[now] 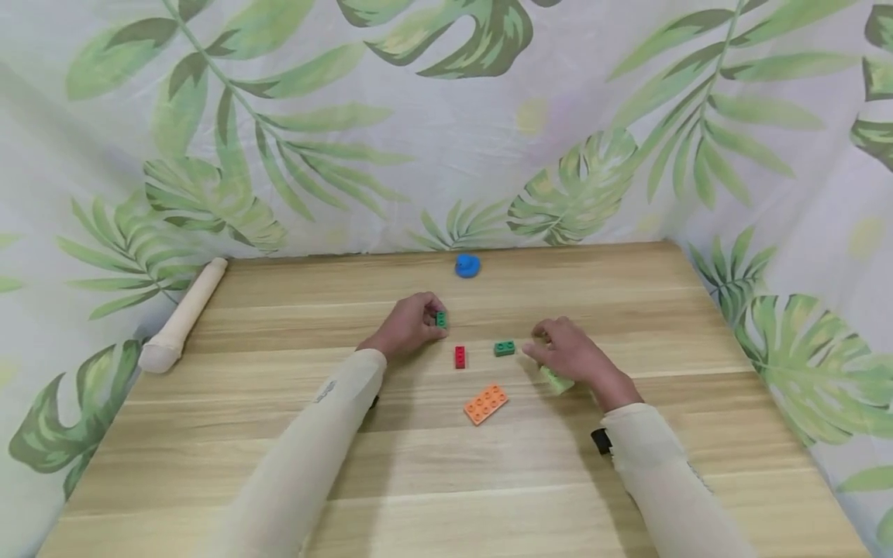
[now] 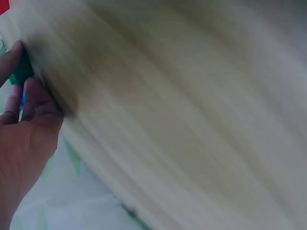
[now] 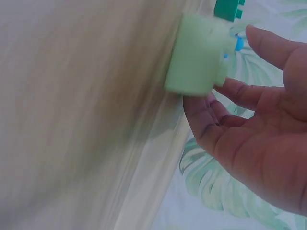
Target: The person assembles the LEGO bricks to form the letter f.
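Pale green brick [image 1: 556, 380] sits on the table [image 1: 446, 496] beside the right hand [image 1: 574, 353], thumb and fingers apart, contact impossible to tell; past it, red brick [image 1: 460, 357], loose green brick [image 1: 505, 349], then left hand [image 1: 410, 325], pinching a second green brick [image 1: 441, 320], and blue duck [image 1: 467, 266] farthest away!

Left hand [image 1: 412, 325] pinches 1 green brick [image 1: 441, 319]; lime brick [image 1: 556, 381] beside right hand [image 1: 574, 353].

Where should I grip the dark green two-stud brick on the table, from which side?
Probably pinch the dark green brick by its long sides, from the right with the right hand: it lies studs up, lengthwise left to right, one end facing that hand.
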Available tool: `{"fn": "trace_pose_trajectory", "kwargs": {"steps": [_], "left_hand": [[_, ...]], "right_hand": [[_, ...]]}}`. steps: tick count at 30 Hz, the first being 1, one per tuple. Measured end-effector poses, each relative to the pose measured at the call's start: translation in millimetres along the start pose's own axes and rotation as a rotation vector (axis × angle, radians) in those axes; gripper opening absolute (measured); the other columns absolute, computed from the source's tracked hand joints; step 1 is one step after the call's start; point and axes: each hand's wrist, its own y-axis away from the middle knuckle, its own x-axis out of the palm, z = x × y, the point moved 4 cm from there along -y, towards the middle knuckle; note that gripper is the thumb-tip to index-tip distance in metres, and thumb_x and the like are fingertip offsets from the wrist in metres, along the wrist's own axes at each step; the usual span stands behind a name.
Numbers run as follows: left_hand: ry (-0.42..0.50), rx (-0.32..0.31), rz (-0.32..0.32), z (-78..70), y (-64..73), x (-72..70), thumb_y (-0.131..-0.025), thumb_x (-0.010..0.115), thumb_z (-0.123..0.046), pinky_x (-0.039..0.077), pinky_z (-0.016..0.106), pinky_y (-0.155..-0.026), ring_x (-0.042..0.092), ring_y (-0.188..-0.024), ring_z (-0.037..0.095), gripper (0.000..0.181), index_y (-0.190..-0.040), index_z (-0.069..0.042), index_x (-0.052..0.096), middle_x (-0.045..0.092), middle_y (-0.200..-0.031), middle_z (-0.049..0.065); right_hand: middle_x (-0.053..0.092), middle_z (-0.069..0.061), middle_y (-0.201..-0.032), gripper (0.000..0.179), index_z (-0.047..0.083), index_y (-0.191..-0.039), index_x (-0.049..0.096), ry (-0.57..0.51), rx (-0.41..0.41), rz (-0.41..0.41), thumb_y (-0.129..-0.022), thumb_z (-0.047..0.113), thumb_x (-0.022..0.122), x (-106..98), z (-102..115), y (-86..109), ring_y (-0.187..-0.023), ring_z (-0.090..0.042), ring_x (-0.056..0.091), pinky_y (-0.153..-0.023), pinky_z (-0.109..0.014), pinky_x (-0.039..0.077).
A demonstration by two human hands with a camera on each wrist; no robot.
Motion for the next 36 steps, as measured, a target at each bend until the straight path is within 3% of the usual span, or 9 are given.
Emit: {"fn": "trace_pose_trajectory", "kwargs": {"steps": [6, 15, 20, 26, 30, 36], "left_hand": [[0.023, 0.002, 0.004, -6.7, -15.8, 9.9, -0.093, 0.086, -0.012, 0.052, 0.032, -0.09, 0.059, -0.099, 0.02, 0.032, -0.117, -0.005, 0.066, 0.067, -0.112, 0.01], [0.037, -0.025, 0.025, -8.1, -14.4, 9.9, -0.095, 0.084, -0.014, 0.049, 0.033, -0.093, 0.056, -0.104, 0.021, 0.031, -0.119, -0.007, 0.066, 0.064, -0.117, 0.009], [0.047, -0.022, 0.041, -5.6, -12.8, 9.1, -0.095, 0.083, -0.012, 0.047, 0.033, -0.095, 0.054, -0.105, 0.021, 0.03, -0.119, -0.008, 0.065, 0.061, -0.113, 0.008], [0.059, -0.011, 0.061, -3.3, -12.1, 6.5, -0.095, 0.084, -0.013, 0.047, 0.034, -0.095, 0.055, -0.105, 0.021, 0.031, -0.119, -0.007, 0.066, 0.06, -0.112, 0.007], [0.066, 0.0, 0.064, -1.0, -12.6, 5.2, -0.094, 0.084, -0.011, 0.047, 0.033, -0.095, 0.055, -0.105, 0.021, 0.03, -0.118, -0.007, 0.067, 0.061, -0.11, 0.007], [0.094, 0.003, 0.075, -1.4, -12.8, 8.8, -0.094, 0.084, -0.012, 0.047, 0.033, -0.096, 0.055, -0.106, 0.021, 0.029, -0.118, -0.006, 0.066, 0.06, -0.11, 0.007]], "right_hand": [[0.056, -0.032, -0.138, 0.055, -0.009, -0.142, 0.057, -0.03, 0.01, 0.006, -0.108, 0.034, 0.064, 7.8, 11.2, -5.3, -0.122, -0.041, 0.06, -0.105, -0.057, 0.052], [0.062, -0.024, -0.128, 0.045, -0.004, -0.131, 0.065, 0.016, 0.051, -0.033, -0.105, 0.032, 0.07, 13.5, 17.7, -12.8, -0.115, -0.034, 0.062, -0.102, -0.051, 0.054], [0.068, -0.023, -0.129, 0.046, -0.004, -0.132, 0.063, 0.012, 0.05, -0.009, -0.106, 0.034, 0.068, 19.6, 24.1, -20.1, -0.118, -0.035, 0.066, -0.103, -0.052, 0.055], [0.066, -0.024, -0.132, 0.052, -0.004, -0.138, 0.057, 0.106, 0.015, -0.012, -0.106, 0.036, 0.069, 24.6, 34.9, -26.9, -0.121, -0.035, 0.063, -0.109, -0.053, 0.052], [0.064, -0.021, -0.127, 0.044, 0.002, -0.138, 0.061, 0.134, -0.006, 0.002, -0.107, 0.031, 0.069, 29.2, 40.8, -29.5, -0.114, -0.032, 0.06, -0.105, -0.05, 0.052], [0.06, -0.012, -0.109, 0.018, 0.008, -0.117, 0.069, 0.151, -0.043, -0.014, -0.104, 0.02, 0.072, 33.4, 43.6, -27.5, -0.096, -0.024, 0.053, -0.09, -0.043, 0.051]]}}
